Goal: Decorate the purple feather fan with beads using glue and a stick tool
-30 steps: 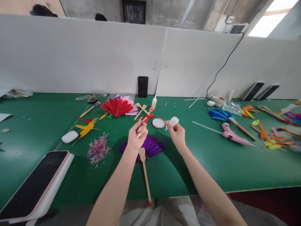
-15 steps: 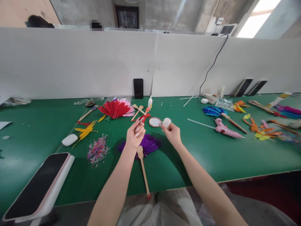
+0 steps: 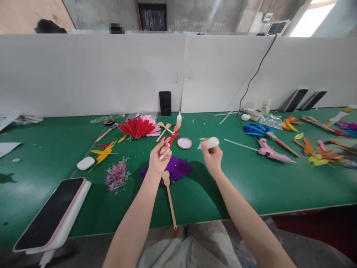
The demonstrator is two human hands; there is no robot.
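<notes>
White bottle [image 3: 211, 142] in the right hand [image 3: 213, 159] has backed off the dish [image 3: 184, 147]. Half a second ago it looked right up against the rim; now there's bare table between, bottle just right of the dish. It's also tipped: then the blunt end stood up, now it lies nearly level, blunt end pointing away from the dish, narrow end toward it. Right fingers are clamped round its body.

Left hand [image 3: 160, 159] basically unchanged, left and nearer side of the dish. Fingers curled in toward the thumb; can't tell if they pinch something slim or nothing.

Purple feathers [image 3: 180, 170] haven't moved: on the near side of the dish, partly under the left hand. Wooden stick [image 3: 170, 201] runs from them toward the person, pale dots on its head, neither hand gripping it. Red feathers [image 3: 136, 128] left of and beyond the dish, same as before.

My read: bottle's business at the dish is paused or done, feathers and stick untouched by it.
</notes>
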